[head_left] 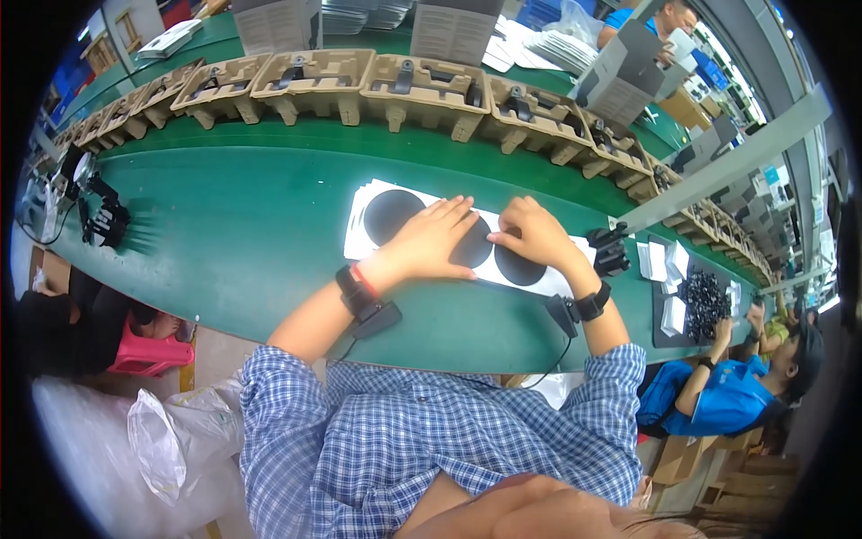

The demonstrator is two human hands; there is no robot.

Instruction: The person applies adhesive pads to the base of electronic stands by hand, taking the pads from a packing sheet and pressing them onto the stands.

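Note:
A stack of white sheets (357, 235) lies on the green table in front of me, with three large black discs in a row on the top one. My left hand (426, 241) rests flat with fingers outstretched, between the left disc (391, 214) and the middle disc (472, 246), partly covering both. Over the right disc (519, 268), my right hand (537, 235) is curled, thumb and forefinger pinched together near the middle disc's edge. Whatever is in that pinch is too small to make out. Dark devices with cables are strapped to both wrists.
Moulded brown cardboard trays (310, 76) holding black parts line the table's far side. Black clustered devices stand at the left (108, 223) and right (611, 251). A dark mat (666, 340) bears small black parts and white boxes, beside a co-worker in blue (732, 391). A metal bar (736, 160) slants overhead.

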